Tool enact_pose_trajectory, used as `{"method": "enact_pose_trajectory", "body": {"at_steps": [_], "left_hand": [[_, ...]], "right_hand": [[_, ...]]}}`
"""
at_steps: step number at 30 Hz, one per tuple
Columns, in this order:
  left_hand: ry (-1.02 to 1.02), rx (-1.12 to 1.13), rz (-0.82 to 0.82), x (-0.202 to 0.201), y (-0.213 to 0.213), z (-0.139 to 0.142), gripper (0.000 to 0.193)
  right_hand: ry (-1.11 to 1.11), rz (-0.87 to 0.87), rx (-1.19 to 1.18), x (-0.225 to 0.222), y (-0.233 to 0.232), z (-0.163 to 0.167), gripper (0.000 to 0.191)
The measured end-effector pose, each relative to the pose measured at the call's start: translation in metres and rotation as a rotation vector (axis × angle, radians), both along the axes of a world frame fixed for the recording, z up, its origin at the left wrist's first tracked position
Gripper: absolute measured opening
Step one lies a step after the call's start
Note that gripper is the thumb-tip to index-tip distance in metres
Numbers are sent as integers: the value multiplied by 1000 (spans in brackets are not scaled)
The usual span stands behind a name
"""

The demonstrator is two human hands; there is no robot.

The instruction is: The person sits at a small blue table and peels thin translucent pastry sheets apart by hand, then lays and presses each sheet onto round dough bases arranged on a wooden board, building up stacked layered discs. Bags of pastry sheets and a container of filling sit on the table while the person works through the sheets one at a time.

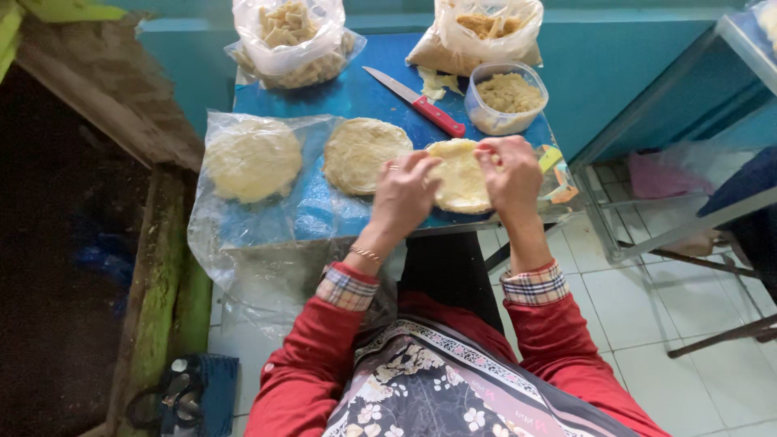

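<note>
A: Position of the hands?

B: Both over the nearest dough round [460, 180], at the front edge of the blue table [340, 93]. Left hand [402, 197] laid on the round's left side, fingers curled and pressing down on it. Right hand [511, 168] at the far right rim, fingertips pinched together on the edge of the dough. Close to each other, not touching, the round between them.

A: Reason for that hold, as judged?

B: Probably one side pinned flat to keep the sheet from sliding while the other side gets lifted or folded. Filling under the fingers: cannot tell, hidden by the hands.

A: Rest of the surface?

B: Two more flat rounds, the middle round [362, 154] just beside the worked one and the left round [252, 159] farther along. All resting on a clear plastic sheet [243, 243] that hangs over the table's front edge, likely laid to stop sticking. Red-handled knife [414, 101] lying diagonally behind the rounds, blade pointing away to the left. Clear tub [506, 97] of crumbly pale filling just beyond the right hand, placed within easy reach. Two open plastic bags at the back: left bag [291, 40] with pale cut pieces, right bag [484, 32] with browner contents.

A: Anything off the table?

B: White tiled floor [647, 307] to the right, metal frame legs [615, 235] nearby.
</note>
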State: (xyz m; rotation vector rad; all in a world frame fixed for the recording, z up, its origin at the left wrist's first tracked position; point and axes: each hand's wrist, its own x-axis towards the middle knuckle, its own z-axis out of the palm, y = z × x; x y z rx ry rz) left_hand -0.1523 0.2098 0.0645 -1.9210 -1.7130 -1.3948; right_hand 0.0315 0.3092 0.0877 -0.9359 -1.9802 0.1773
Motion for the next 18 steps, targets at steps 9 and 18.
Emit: {"method": "enact_pose_trajectory", "body": {"at_steps": [9, 18], "left_hand": [[-336, -171, 349, -139, -33, -19, 12], [-463, -61, 276, -130, -27, -50, 16]], "right_hand": [[-249, 557, 80, -126, -39, 10, 17], [-286, 439, 74, -146, -40, -14, 14]]}}
